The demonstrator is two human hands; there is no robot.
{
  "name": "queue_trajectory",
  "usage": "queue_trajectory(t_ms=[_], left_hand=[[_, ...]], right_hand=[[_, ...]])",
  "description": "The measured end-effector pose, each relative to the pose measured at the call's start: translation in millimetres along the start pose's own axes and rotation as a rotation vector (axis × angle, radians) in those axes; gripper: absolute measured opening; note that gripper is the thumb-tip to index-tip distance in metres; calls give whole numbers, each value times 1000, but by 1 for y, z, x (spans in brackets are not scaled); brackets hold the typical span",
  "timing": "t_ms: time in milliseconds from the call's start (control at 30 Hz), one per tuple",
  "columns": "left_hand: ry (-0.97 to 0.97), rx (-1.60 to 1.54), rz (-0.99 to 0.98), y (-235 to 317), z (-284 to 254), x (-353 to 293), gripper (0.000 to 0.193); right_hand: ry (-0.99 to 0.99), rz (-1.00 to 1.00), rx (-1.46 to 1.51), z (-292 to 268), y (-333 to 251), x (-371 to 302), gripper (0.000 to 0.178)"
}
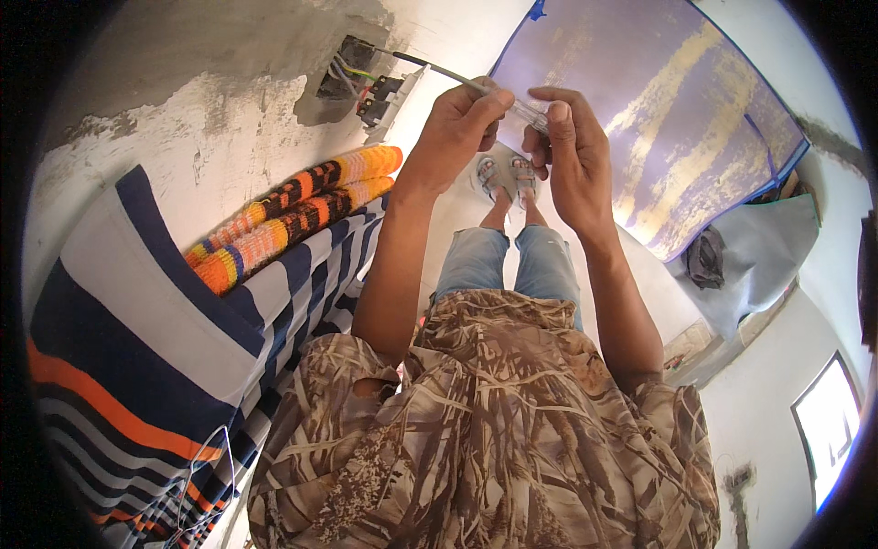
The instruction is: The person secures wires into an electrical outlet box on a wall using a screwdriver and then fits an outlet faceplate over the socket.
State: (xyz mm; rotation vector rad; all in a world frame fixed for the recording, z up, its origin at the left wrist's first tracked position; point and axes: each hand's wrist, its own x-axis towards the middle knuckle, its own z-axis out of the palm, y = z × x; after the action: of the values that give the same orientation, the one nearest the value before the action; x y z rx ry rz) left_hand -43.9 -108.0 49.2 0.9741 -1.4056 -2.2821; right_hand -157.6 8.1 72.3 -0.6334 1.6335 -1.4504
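High in the middle, between both hands, here's a slim screwdriver-like tool (448, 73), slanting up to the left. The left hand (455, 130) pinches its shaft, thumb pressed down; the right hand (580, 151) has thumb and fingers around the clear end. It points at the recessed wall box (330, 84); whether the tip touches, can't tell. Just beside, a black wiring module (373, 102) with coloured wires (358, 71)! Below, knitted orange-and-black rolls (315, 194) lie by striped cloth (137, 311); purple sheeting (585, 55) spreads right.
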Motion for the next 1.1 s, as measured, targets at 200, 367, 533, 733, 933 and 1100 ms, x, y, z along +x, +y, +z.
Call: queue_trajectory(t_ms=[200, 367, 533, 733, 933, 1100], left_hand=[[64, 133, -115, 16, 6, -2, 35], [109, 71, -13, 7, 5, 1, 34], [69, -68, -29, 9, 4, -1, 38], [139, 338, -39, 7, 1, 2, 39], [79, -35, 31, 0, -1, 1, 41], [34, -49, -40, 9, -3, 0, 36]], right_hand=[[29, -419, -68, 1, 18, 6, 17], [12, -32, 75, -3, 2, 7, 17], [40, -178, -90, 3, 4, 7, 18], [91, -391, -145, 8, 19, 3, 18], [-2, 48, -30, -1, -3, 6, 18], [98, -317, -109, 9, 9, 4, 15]])
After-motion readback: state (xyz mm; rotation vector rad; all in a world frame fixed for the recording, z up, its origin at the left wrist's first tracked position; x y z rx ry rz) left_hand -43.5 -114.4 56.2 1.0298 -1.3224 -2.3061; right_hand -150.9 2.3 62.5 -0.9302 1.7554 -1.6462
